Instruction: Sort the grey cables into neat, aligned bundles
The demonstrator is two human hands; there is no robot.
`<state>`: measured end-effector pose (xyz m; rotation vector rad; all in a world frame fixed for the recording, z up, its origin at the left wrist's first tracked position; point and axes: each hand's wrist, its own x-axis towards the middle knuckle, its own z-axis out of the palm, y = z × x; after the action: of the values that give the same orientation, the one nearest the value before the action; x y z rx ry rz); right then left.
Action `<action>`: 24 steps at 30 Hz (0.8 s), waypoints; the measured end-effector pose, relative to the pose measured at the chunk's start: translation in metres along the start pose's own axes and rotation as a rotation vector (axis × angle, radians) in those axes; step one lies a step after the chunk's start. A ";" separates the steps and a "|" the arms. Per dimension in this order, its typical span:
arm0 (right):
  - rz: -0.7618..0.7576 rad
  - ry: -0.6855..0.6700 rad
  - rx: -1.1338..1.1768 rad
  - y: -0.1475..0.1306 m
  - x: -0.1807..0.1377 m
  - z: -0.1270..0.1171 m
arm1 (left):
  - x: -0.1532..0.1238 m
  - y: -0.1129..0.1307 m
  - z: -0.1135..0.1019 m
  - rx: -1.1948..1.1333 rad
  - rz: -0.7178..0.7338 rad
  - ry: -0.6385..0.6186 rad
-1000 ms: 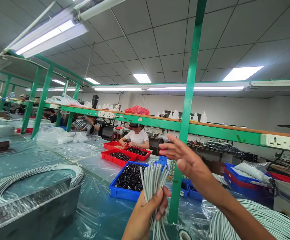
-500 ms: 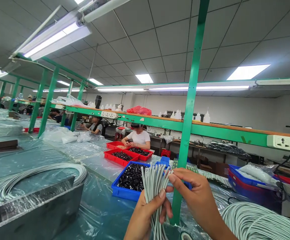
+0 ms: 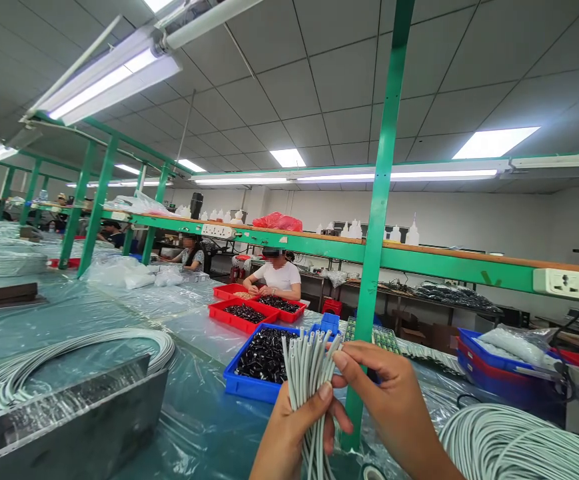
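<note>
A bundle of pale grey cables [image 3: 305,373] stands nearly upright in front of me, its cut ends fanned out at the top. My left hand [image 3: 294,427] is closed round the bundle, the thumb pressed across its front. At the upper right of the bundle, my right hand [image 3: 389,393] pinches the end of one cable between thumb and forefinger. Just behind the cables sits a blue tray [image 3: 249,387] filled with small black parts [image 3: 264,353]. The lower part of the bundle runs out of view at the bottom edge.
A green post [image 3: 369,293] rises right behind my hands. Coiled cable [image 3: 509,440] lies at the right, another coil [image 3: 154,340] at the left beside a metal channel [image 3: 79,420]. Red trays [image 3: 236,323] stand farther back, before a seated person [image 3: 280,275].
My right thumb and forefinger have shifted slightly left and down along the bundle's right side. The left hand keeps its hold, with its lower fingers moved a little.
</note>
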<state>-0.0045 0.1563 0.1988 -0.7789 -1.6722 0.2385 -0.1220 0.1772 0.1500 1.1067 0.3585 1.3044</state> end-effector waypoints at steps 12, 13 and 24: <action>-0.230 0.131 -0.071 -0.005 -0.004 0.001 | 0.001 -0.002 -0.003 -0.040 -0.006 -0.056; -0.266 0.150 -0.078 -0.005 -0.005 0.001 | 0.001 -0.002 -0.003 -0.052 -0.009 -0.051; -0.289 0.237 -0.012 0.000 -0.008 0.005 | 0.005 -0.007 -0.006 -0.037 0.036 -0.030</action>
<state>-0.0085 0.1530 0.1908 -0.5425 -1.5382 -0.0640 -0.1213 0.1850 0.1430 1.1045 0.2927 1.3198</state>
